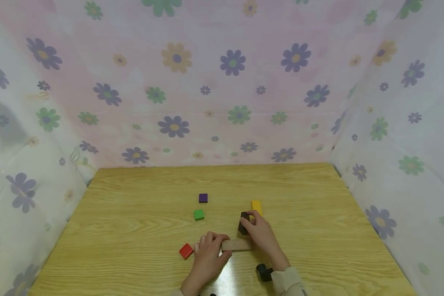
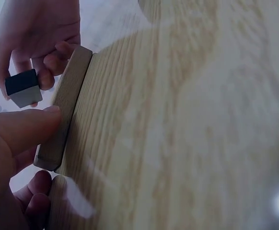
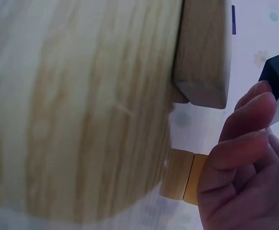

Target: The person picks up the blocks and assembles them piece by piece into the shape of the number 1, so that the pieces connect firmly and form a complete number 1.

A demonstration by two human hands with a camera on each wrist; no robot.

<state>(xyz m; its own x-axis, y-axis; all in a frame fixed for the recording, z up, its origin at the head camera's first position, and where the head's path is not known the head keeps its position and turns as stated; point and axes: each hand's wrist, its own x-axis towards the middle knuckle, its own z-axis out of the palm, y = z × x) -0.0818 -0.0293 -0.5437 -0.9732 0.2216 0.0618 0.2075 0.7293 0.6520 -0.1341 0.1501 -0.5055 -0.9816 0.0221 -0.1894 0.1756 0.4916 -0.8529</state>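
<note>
A long plain wooden block (image 1: 237,245) lies crosswise on the table near the front. My left hand (image 1: 209,255) grips its left end, the thumb against the near side, as the left wrist view shows with the wooden block (image 2: 72,91). My right hand (image 1: 262,236) pinches a black block (image 1: 243,225) between thumb and fingers. In the left wrist view the black block (image 2: 23,88) hangs beyond the wooden one, apart from it. Just past the right fingers is a yellow block (image 1: 257,206), partly covered by them.
Left of the left hand lies a red block (image 1: 186,251). Farther back are a green block (image 1: 199,214) and a purple block (image 1: 203,198). A black device (image 1: 264,273) sits by the right wrist. Flowered cloth (image 1: 203,102) surrounds the wooden table (image 1: 140,205) at the back and sides.
</note>
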